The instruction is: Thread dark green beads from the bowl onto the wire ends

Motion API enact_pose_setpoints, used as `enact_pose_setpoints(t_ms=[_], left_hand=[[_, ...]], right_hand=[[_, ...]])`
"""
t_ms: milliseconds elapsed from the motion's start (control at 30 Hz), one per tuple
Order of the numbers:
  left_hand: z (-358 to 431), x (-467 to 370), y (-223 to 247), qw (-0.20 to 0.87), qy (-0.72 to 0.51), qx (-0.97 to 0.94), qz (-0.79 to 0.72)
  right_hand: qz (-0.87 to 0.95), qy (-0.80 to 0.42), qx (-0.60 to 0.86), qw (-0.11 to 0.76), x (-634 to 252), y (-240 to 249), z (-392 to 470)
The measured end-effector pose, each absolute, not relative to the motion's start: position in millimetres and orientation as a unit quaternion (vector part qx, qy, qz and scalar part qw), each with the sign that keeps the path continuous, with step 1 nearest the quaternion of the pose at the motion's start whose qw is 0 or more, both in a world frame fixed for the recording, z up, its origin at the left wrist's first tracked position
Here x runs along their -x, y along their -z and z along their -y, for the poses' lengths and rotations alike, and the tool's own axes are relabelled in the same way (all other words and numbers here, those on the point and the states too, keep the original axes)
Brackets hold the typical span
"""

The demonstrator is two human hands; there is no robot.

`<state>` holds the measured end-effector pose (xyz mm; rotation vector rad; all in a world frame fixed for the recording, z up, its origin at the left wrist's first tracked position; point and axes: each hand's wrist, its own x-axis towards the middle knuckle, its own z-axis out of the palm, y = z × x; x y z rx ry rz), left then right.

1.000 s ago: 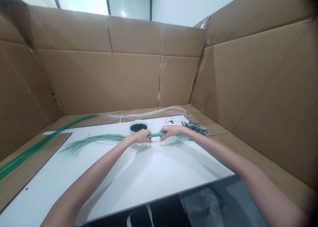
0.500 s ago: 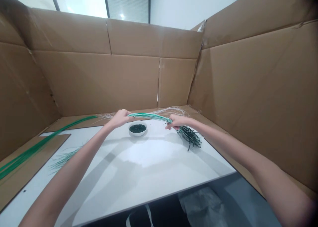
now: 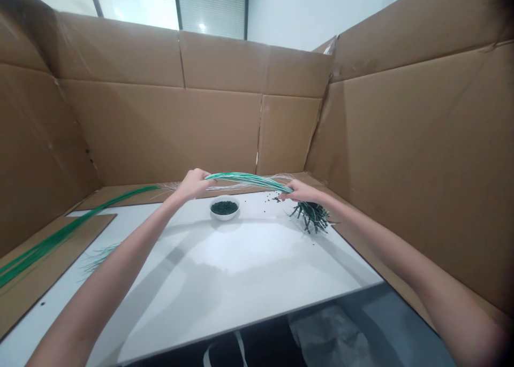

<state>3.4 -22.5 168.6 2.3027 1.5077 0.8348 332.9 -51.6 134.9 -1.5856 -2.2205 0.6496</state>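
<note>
1. From the white board's (image 3: pixel 241 270) middle: loose green strands (image 3: pixel 68 230) at ten o'clock, white strands (image 3: pixel 235 186) at twelve; the left forearm (image 3: pixel 128 249) partly hides green ends (image 3: pixel 100 257) at nine.
2. The strand bundle (image 3: pixel 241 176), raised at twelve, has its long axis nine-to-three; dark tips (image 3: pixel 311 217) droop towards five.
3. Left hand (image 3: pixel 194 184), right hand (image 3: pixel 297 191): fingers wrapped round it.
4. White bowl (image 3: pixel 225 218) at twelve, holding dark bits (image 3: pixel 225 207).

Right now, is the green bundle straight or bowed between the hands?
Bowed: the green bundle arches upward between the left hand and the right hand.
</note>
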Motion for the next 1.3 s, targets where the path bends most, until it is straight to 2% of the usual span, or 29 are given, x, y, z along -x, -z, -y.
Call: enact_pose_setpoints(t_ms=[267,500,700,967,1300], left_hand=[[20,3,-177,0.060,-0.246,-0.811,-0.528],[15,3,-179,0.078,-0.231,-0.794,-0.557],[0,13,-172,0.102,-0.233,-0.780,-0.572],[-11,43,-176,0.137,-0.270,-0.751,-0.587],[-18,82,-177,0.096,-0.229,-0.731,-0.636]], right_hand=[[0.790,-0.183,0.547,0.209,-344,-173,48],[0.787,-0.127,0.556,0.235,-359,-195,50],[0.761,-0.178,0.571,0.252,-370,-206,51],[0.694,-0.244,0.570,0.367,-394,-209,48],[0.663,-0.252,0.601,0.368,-413,-188,47]])
